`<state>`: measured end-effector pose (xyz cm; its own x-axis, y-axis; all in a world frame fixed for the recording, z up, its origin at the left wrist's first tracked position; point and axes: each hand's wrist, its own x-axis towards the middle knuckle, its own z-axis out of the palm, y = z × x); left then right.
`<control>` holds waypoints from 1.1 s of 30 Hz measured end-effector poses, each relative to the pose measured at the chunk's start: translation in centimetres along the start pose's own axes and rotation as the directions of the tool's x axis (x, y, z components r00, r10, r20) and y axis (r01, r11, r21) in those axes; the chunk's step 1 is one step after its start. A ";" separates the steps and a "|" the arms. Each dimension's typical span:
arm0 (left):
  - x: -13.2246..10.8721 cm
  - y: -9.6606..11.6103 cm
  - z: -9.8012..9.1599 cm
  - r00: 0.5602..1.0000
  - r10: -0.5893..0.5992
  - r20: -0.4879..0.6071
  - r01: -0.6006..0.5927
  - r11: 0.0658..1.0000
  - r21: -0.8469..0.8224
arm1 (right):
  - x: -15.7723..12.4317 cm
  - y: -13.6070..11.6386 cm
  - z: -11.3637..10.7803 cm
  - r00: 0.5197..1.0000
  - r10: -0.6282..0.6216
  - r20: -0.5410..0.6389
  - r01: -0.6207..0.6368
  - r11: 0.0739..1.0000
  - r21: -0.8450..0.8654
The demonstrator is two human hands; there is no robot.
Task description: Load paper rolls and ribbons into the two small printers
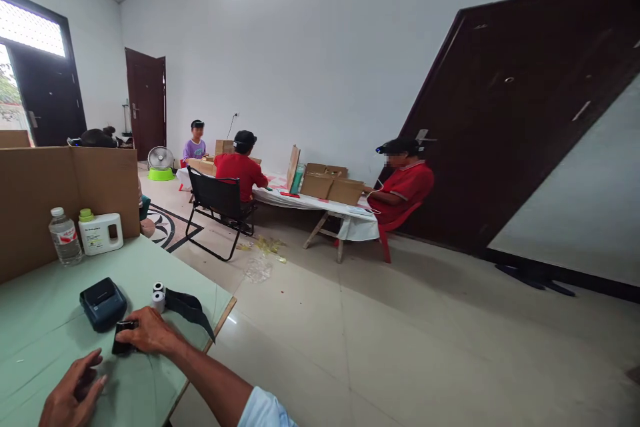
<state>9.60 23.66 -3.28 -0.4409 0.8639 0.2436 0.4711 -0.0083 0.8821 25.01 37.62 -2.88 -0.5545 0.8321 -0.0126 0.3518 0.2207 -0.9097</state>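
My right hand (pixel 150 331) is closed around a small, shiny black object (pixel 121 345) at the tabletop; its exact kind is not clear. Lower left, my left hand (pixel 75 392) is held with its fingers apart and curved, nothing between them. Just beyond the black object sits a dark blue, boxy device (pixel 103 305) that looks like a portable label printer. Two small white paper rolls (pixel 158 298) stand one behind the other past my right hand. A black strap-like strip (pixel 193 310) lies from the rolls toward the table's right edge.
The pale green table (pixel 165 260) has a wooden edge on its right. A clear bottle (pixel 65 237) and a white jug (pixel 101 232) stand before a cardboard screen (pixel 105 180). Across the room, people sit at a cloth-covered table (pixel 363 228); a black folding chair (pixel 215 203) is nearer.
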 end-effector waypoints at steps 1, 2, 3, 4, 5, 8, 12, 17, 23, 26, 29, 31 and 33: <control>0.0 -0.1 0.0 1.000 0.019 0.009 -0.019 1.000 0.006 | 0.1 -0.3 -0.3 1.000 0.014 -0.004 -0.015 0.997 -0.074; 0.0 -0.3 0.0 0.999 0.035 0.021 -0.035 0.999 0.012 | 0.1 -0.6 -0.5 1.000 0.028 -0.006 -0.029 0.991 -0.130; 0.0 -0.6 0.0 0.998 0.049 0.032 -0.049 0.999 0.019 | 0.2 -0.8 -0.6 0.999 0.034 -0.006 -0.035 0.986 -0.166; 0.1 -0.9 0.0 0.998 0.060 0.036 -0.061 0.998 0.026 | 0.3 -1.0 -0.6 1.000 0.025 -0.008 -0.026 0.982 -0.185; 0.1 -1.2 0.0 0.997 0.071 0.036 -0.072 0.997 0.033 | 0.3 -1.1 -0.5 1.000 0.013 -0.011 -0.015 0.981 -0.194; 0.3 -2.1 0.2 0.994 0.110 0.025 -0.111 0.993 0.045 | 0.4 -1.1 -0.2 0.999 -0.014 -0.039 0.006 0.978 -0.211; 0.5 -2.4 0.3 0.988 0.148 0.030 -0.150 0.986 0.071 | 0.4 -0.9 0.2 0.998 -0.012 -0.068 -0.004 0.971 -0.241; 0.3 -2.2 -0.1 0.980 0.193 0.056 -0.199 0.972 0.129 | 0.4 -0.4 0.6 0.994 -0.075 -0.084 0.044 0.944 -0.327; 0.9 -3.3 -0.1 0.964 0.254 0.080 -0.265 0.935 0.237 | -0.6 0.2 0.4 0.974 -0.187 -0.127 0.114 0.892 -0.438; 0.2 -2.4 -0.9 0.958 0.232 0.169 -0.278 0.896 0.347 | -2.3 0.1 0.0 0.952 -0.280 -0.126 0.172 0.827 -0.535; -1.2 -0.8 -2.0 0.949 0.153 0.278 -0.267 0.856 0.442 | -4.3 0.3 -0.2 0.903 -0.407 -0.141 0.244 0.752 -0.612; -2.1 0.0 -2.6 0.944 0.111 0.312 -0.256 0.843 0.474 | -5.4 0.7 0.0 0.873 -0.473 -0.117 0.304 0.717 -0.627; -2.9 0.4 -3.0 0.945 0.091 0.314 -0.246 0.830 0.500 | -6.3 1.2 0.6 0.849 -0.522 -0.078 0.366 0.690 -0.624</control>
<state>8.74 19.65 -2.37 -0.1336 0.9738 0.1842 0.8816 0.0319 0.4710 28.48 32.36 -4.17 -0.5955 0.6315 0.4965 0.5105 0.7747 -0.3730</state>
